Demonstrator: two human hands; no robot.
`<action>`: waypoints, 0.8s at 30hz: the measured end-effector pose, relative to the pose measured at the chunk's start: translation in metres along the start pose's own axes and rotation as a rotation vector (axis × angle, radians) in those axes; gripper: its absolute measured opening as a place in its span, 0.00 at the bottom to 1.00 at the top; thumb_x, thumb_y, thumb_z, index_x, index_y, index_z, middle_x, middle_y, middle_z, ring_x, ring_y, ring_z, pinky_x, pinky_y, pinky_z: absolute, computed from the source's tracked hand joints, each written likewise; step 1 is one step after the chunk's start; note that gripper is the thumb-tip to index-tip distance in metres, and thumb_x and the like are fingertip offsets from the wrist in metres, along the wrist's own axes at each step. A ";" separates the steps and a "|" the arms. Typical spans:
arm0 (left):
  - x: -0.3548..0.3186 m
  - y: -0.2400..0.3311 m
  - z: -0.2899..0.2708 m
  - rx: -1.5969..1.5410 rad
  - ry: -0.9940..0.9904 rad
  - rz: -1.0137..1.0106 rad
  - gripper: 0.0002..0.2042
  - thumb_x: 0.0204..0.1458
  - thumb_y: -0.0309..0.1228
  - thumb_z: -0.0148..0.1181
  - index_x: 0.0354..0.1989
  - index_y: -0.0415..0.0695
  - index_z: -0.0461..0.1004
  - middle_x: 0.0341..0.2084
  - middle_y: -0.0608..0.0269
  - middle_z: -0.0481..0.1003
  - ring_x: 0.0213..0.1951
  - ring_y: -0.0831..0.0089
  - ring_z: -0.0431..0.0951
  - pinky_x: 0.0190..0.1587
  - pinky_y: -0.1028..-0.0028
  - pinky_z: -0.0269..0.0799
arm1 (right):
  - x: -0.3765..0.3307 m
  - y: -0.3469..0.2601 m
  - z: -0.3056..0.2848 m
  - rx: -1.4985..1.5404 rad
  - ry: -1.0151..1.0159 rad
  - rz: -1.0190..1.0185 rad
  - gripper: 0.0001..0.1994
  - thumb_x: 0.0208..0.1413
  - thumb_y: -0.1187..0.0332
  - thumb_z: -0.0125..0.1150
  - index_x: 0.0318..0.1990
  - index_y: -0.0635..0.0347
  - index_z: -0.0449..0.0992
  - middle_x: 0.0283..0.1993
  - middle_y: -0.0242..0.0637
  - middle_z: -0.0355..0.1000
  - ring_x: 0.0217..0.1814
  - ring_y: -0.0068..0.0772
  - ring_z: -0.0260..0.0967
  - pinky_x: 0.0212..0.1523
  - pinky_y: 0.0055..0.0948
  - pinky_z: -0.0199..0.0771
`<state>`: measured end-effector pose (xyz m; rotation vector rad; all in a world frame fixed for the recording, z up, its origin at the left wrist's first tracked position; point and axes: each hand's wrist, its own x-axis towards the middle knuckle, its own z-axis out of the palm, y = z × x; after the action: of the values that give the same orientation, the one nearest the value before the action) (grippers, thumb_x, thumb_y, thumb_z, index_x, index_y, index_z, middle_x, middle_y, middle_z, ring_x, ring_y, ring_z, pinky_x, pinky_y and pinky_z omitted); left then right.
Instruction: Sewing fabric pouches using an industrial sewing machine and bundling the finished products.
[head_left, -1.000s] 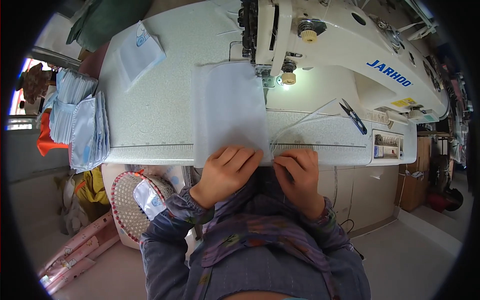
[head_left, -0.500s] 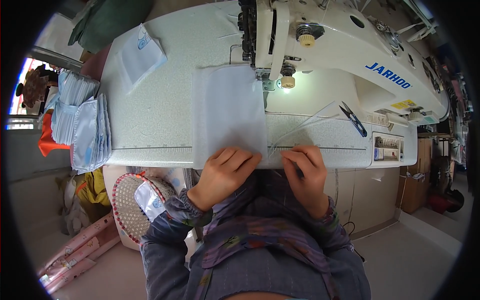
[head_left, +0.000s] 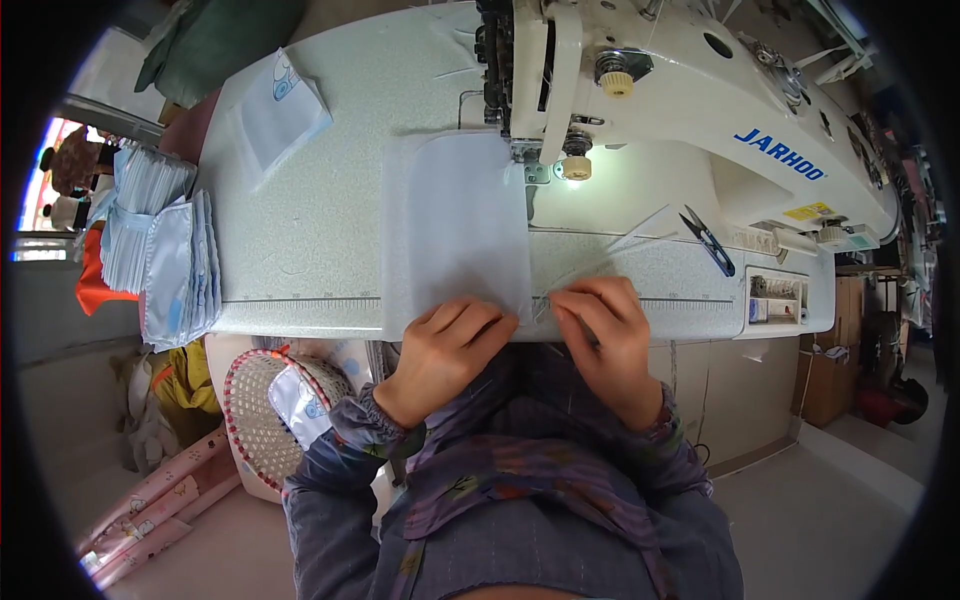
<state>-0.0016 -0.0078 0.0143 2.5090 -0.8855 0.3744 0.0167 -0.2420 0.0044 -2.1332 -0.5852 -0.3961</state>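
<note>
A pale white, sheer fabric piece (head_left: 458, 215) lies flat on the sewing machine bed. Its far right corner is under the presser foot (head_left: 535, 172). My left hand (head_left: 450, 350) is closed on the fabric's near right corner, at the table's front edge. Just to the right, my right hand (head_left: 605, 345) has thumb and forefinger brought together by that corner. A thin white strip (head_left: 543, 303) shows between my two hands, and my right fingertips appear to pinch it; the exact grip is hard to see.
The white sewing machine (head_left: 680, 95) spans the back right. Black thread snips (head_left: 707, 242) lie beside a white strip (head_left: 640, 228). A tray of bobbins (head_left: 775, 298) sits at right. Bundled light-blue pieces (head_left: 180, 260) hang at left, above a woven basket (head_left: 262, 415). Another fabric piece (head_left: 280, 120) lies far left.
My right hand has moved slightly left and up toward the fabric corner. The thin white strip has shifted and bunched closer to my fingers. My left hand has hardly moved.
</note>
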 end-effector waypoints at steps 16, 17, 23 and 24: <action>0.007 -0.006 -0.007 -0.006 -0.040 0.004 0.24 0.42 0.27 0.63 0.52 0.48 0.84 0.44 0.70 0.80 0.43 0.70 0.80 0.48 0.68 0.83 | 0.100 0.046 0.017 -0.264 -0.256 -0.115 0.21 0.52 0.63 0.76 0.54 0.59 0.83 0.42 0.40 0.78 0.46 0.47 0.74 0.51 0.44 0.72; 0.009 -0.008 -0.007 -0.011 -0.052 -0.007 0.24 0.42 0.27 0.63 0.52 0.48 0.84 0.44 0.70 0.80 0.43 0.70 0.80 0.49 0.68 0.83 | 0.100 0.046 0.016 -0.255 -0.248 -0.116 0.21 0.52 0.64 0.76 0.54 0.59 0.83 0.42 0.40 0.77 0.45 0.46 0.74 0.49 0.43 0.71; 0.024 -0.026 -0.006 0.023 -0.050 -0.011 0.23 0.42 0.27 0.63 0.52 0.49 0.84 0.43 0.72 0.80 0.42 0.70 0.79 0.45 0.71 0.81 | 0.100 0.048 0.018 -0.227 -0.253 -0.111 0.20 0.52 0.67 0.76 0.53 0.59 0.84 0.43 0.39 0.75 0.39 0.43 0.73 0.45 0.42 0.71; 0.026 -0.030 -0.006 0.008 -0.061 -0.006 0.23 0.42 0.28 0.63 0.52 0.49 0.84 0.43 0.73 0.80 0.42 0.70 0.79 0.43 0.72 0.81 | 0.099 0.048 0.018 -0.228 -0.264 -0.092 0.19 0.52 0.68 0.76 0.53 0.59 0.84 0.43 0.39 0.75 0.37 0.43 0.73 0.44 0.42 0.70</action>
<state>0.0368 0.0019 0.0205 2.5417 -0.9007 0.3014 0.1271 -0.2258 0.0091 -2.4037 -0.8237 -0.2417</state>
